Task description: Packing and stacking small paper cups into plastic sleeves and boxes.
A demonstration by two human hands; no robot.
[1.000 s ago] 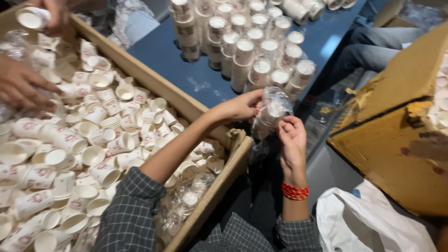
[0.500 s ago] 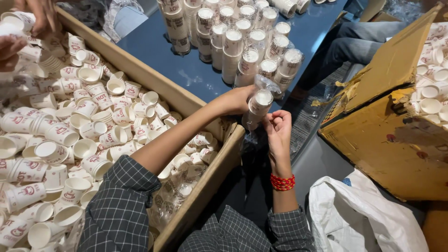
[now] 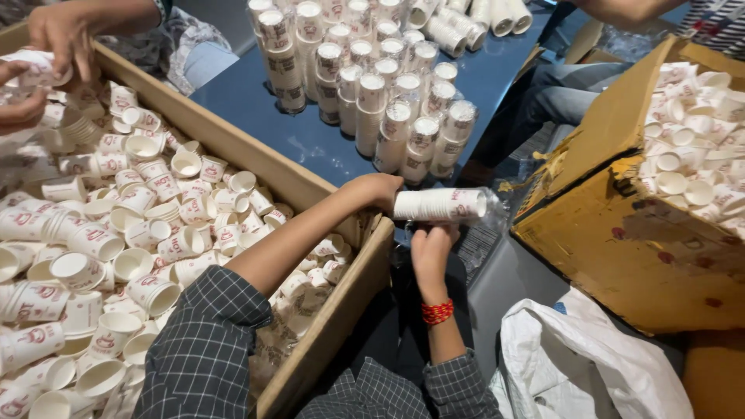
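Head view: left hand (image 3: 378, 190) is clenched round the near end of a sleeve of stacked cups (image 3: 439, 205), which lies sideways in a clear plastic wrapper (image 3: 487, 208), held in the air just past the corner of the long wooden box (image 3: 233, 147). Right hand (image 3: 431, 252) sits directly beneath the sleeve, fingers closed on the loose wrapper where it gathers under the stack; red thread bracelet (image 3: 437, 312) on that wrist. Sleeve is supported only at the left hand's end, far end free. Risk, as I judge it: if the lower hand tugs the film while the upper grip is slack, the stack could telescope apart and cups slide out the open end, falling to the dark gap below the hands. Thin film could also tear at the pinch. Beyond the hands, wrapped upright sleeves (image 3: 372, 93) crowd the blue table (image 3: 310, 147); a swing of the free end could topple the nearest ones. Loose cups (image 3: 116, 233) fill the box beside the left forearm. Another person's hands (image 3: 54, 39) work at the box's far corner, well apart. Yellow carton (image 3: 621, 233) of cups lies right of the hands.
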